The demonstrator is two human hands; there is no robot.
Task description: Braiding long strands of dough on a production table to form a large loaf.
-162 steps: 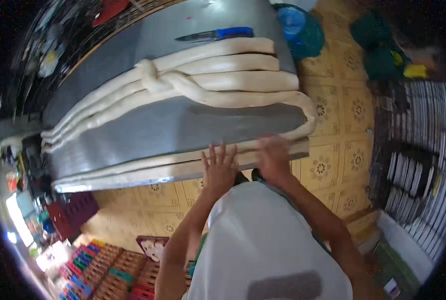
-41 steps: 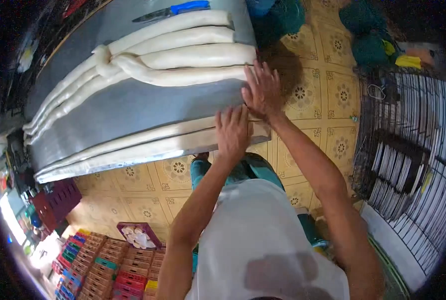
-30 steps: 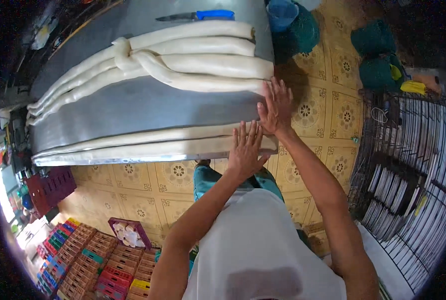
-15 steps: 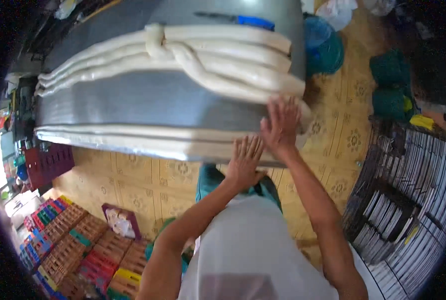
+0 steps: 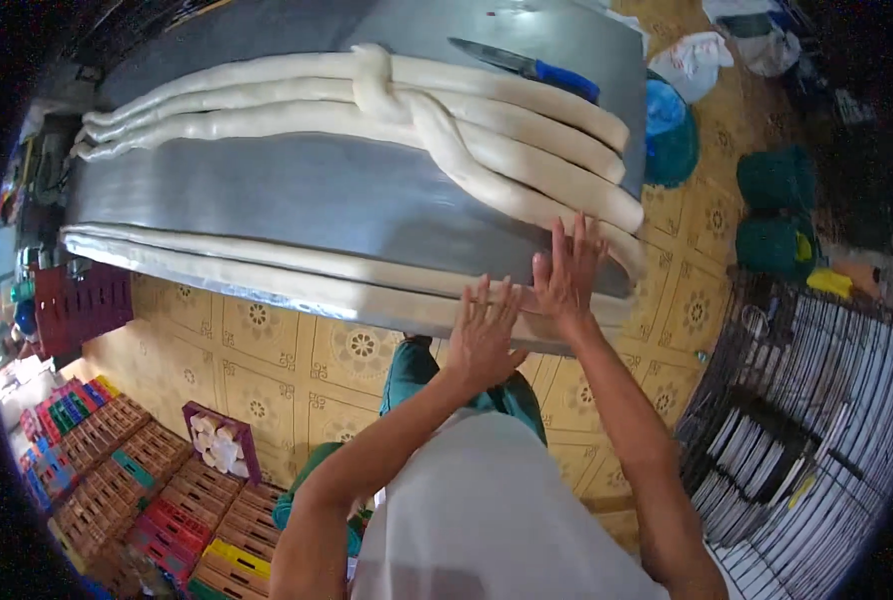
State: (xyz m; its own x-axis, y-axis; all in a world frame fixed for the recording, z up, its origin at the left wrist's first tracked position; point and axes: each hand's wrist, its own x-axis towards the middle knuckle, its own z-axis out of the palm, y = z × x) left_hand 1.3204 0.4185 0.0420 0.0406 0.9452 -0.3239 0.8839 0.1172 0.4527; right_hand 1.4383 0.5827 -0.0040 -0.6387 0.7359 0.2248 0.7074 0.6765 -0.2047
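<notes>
My left hand (image 5: 485, 335) lies flat with its fingers spread over the near dough ropes (image 5: 347, 285), which run along the front edge of the metal table (image 5: 307, 185). Beside it, to the right, my right hand (image 5: 570, 275) also has its fingers apart. Its fingertips reach the end part of a long dough rope (image 5: 487, 183) that slants down from the far group; whether they press on it I cannot tell. Several thick, pale dough ropes (image 5: 557, 130) lie side by side farther back, with one piece looped across them.
A knife (image 5: 567, 80) with a blue handle lies behind the far ropes. Past the table's right end stands a teal bin (image 5: 673, 160). Stacked crates (image 5: 167, 510) are at the lower left, a purple crate (image 5: 252, 455) near them. Racks of trays (image 5: 837, 400) stand at the right.
The view has shifted, so the table and knife appear farther right. My right hand has drawn slightly back from the dough end, its fingers more spread. My left hand stays on the near ropes.
</notes>
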